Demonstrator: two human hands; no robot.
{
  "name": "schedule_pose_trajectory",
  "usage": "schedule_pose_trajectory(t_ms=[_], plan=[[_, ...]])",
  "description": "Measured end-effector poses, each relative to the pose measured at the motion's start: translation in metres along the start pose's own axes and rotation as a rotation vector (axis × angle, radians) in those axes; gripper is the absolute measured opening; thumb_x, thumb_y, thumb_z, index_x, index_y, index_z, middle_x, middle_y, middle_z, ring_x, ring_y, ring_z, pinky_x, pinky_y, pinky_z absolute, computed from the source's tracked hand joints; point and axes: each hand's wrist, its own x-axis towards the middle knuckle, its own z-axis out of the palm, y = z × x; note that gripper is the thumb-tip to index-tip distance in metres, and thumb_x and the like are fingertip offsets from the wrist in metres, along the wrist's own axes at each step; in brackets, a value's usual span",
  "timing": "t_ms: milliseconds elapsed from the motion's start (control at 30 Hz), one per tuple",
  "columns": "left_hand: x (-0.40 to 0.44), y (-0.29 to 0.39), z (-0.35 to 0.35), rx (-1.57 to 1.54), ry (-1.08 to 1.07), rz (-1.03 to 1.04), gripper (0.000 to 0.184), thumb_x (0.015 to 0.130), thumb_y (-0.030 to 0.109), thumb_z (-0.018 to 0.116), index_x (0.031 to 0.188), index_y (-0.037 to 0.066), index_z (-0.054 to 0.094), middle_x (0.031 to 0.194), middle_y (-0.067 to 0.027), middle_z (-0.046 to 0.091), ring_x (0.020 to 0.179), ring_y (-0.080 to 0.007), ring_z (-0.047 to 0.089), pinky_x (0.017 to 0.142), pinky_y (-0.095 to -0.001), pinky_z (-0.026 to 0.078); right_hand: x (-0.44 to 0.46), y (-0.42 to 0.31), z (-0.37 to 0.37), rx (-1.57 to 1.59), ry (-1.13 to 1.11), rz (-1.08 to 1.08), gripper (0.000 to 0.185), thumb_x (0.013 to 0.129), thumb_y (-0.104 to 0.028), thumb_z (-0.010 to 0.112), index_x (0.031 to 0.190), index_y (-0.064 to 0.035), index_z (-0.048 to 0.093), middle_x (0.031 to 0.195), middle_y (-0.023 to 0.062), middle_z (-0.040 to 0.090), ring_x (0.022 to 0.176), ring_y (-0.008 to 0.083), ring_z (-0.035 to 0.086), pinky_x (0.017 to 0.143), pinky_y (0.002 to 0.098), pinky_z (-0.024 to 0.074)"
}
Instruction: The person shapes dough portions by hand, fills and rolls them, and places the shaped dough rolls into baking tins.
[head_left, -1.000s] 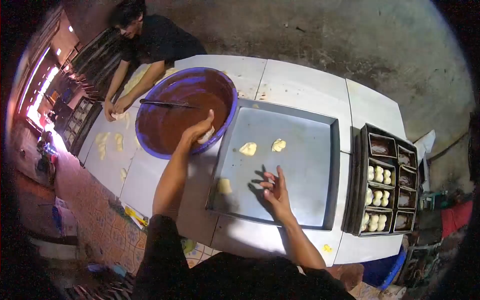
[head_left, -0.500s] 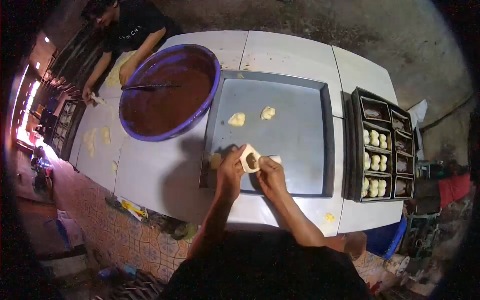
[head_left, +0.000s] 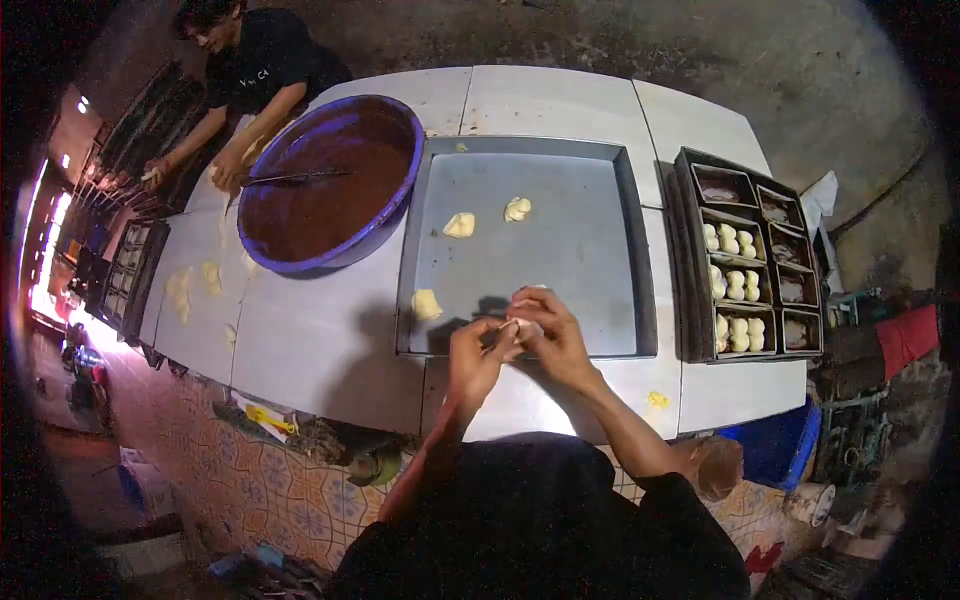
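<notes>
White tabletop (head_left: 310, 330) bears tray (head_left: 570, 265); above its near rim, L hand (head_left: 475, 360) & R hand (head_left: 565, 347), fingers bunched together, now pinch dough (head_left: 526, 328) whose hollow, visible a sec ago, is prob. closing (mostly hidden).

Blown-out white light with a pink cast comes through the opening (head_left: 45, 255) at far left, while the pale desk (head_left: 560, 100) is well lit, with a glare patch at its near edge and a soft shadow left of the fingers (head_left: 560, 325). The tray (head_left: 550, 250) shows a smaller, darker shadow just beyond them, and the dough (head_left: 525, 328) they pinch is too soft in detail to read. Wide-angle distortion bows the desk's edges, and the dim, grainy surroundings fade into black corners.
</notes>
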Motion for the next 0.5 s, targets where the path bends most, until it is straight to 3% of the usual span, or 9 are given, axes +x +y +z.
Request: schedule_pose_trajectory(t_ms=[33,133,200,233,267,333,400,467,500], plan=[[0.000,0.002,0.000,0.117,0.063,-0.068,0.024,0.091,0.012,0.064,0.102,-0.008,0.059,0.097,-0.0117,0.062,0.073,-0.0132,0.061,0.063,-0.0234,0.054,-0.006,0.001,0.000,-0.115,-0.037,-0.021,0.020,0.081,-0.004,0.065,0.100,0.0023,0.068,0.109,0.0127,0.060,0.099,0.0228,0.061,0.083,0.0322,0.0491],[-0.001,-0.014,0.007,-0.041,0.164,-0.079,0.021,0.091,0.013,0.063,0.099,-0.006,0.059,0.093,-0.0105,0.064,0.077,-0.0143,0.063,0.067,-0.0253,0.057,-0.019,0.015,0.002,-0.179,0.002,-0.013,0.021,0.084,-0.006,0.064,0.103,0.0013,0.069,0.092,0.0125,0.066,0.092,0.0228,0.064,0.079,0.0316,0.0505],[0.007,-0.040,-0.002,0.029,0.156,-0.024,0.020,0.091,0.012,0.063,0.101,-0.005,0.059,0.091,-0.0090,0.064,0.076,-0.0136,0.063,0.065,-0.0245,0.055,-0.024,0.013,0.005,-0.035,0.153,0.223,0.023,0.088,-0.008,0.061,0.108,0.0014,0.067,0.085,0.0109,0.067,0.087,0.0196,0.063,0.076,0.0308,0.0503],[0.011,-0.050,-0.009,0.241,0.117,0.035,0.023,0.090,0.010,0.064,0.106,-0.005,0.056,0.095,-0.0092,0.063,0.078,-0.0146,0.063,0.064,-0.0249,0.054,-0.020,0.000,0.005,-0.057,0.153,0.302,0.032,0.092,-0.010,0.059,0.122,0.0000,0.059,0.087,0.0036,0.062,0.079,0.0103,0.055,0.071,0.0254,0.0474],[0.013,-0.061,-0.013,0.451,0.077,0.094,0.028,0.089,0.007,0.065,0.110,-0.005,0.053,0.099,-0.0094,0.062,0.079,-0.0157,0.063,0.064,-0.0253,0.053,-0.018,0.009,0.003,-0.059,0.152,0.309,0.032,0.092,-0.010,0.059,0.122,0.0000,0.059,0.087,0.0036,0.062,0.079,0.0103,0.055,0.071,0.0254,0.0474],[0.011,-0.045,-0.005,0.245,0.070,0.225,0.030,0.084,0.000,0.066,0.111,-0.004,0.052,0.104,-0.0108,0.060,0.081,-0.0168,0.063,0.064,-0.0256,0.052,-0.011,0.031,-0.007,-0.110,-0.025,0.323,0.043,0.092,-0.012,0.058,0.133,-0.0022,0.049,0.101,0.0081,0.064,0.084,0.0139,0.058,0.071,0.0276,0.0484],[0.005,-0.011,0.003,-0.126,-0.020,0.140,0.015,0.084,-0.007,0.061,0.099,-0.001,0.062,0.106,-0.0123,0.060,0.090,-0.0167,0.063,0.073,-0.0243,0.051,0.008,0.018,-0.030,0.302,-0.507,0.851,0.049,0.087,-0.006,0.059,0.134,-0.0017,0.046,0.110,0.0072,0.062,0.081,0.0154,0.058,0.073,0.0265,0.0492],[0.016,-0.018,-0.010,-0.233,-0.116,0.189,0.019,0.083,-0.004,0.061,0.102,-0.001,0.061,0.113,-0.0139,0.058,0.101,-0.0211,0.061,0.081,-0.0297,0.051,0.016,0.017,-0.033,0.354,-0.507,0.654,0.050,0.084,-0.003,0.061,0.132,-0.0024,0.049,0.109,0.0076,0.064,0.087,0.0171,0.061,0.077,0.0275,0.0509],[0.024,-0.021,-0.023,0.231,-0.001,0.420,0.029,0.081,0.001,0.064,0.109,-0.001,0.058,0.115,-0.0160,0.058,0.106,-0.0246,0.059,0.086,-0.0342,0.049,0.024,0.031,-0.033,0.171,-0.411,0.490,0.049,0.082,-0.002,0.061,0.130,-0.0019,0.051,0.108,0.0086,0.065,0.090,0.0179,0.062,0.078,0.0281,0.0513]])
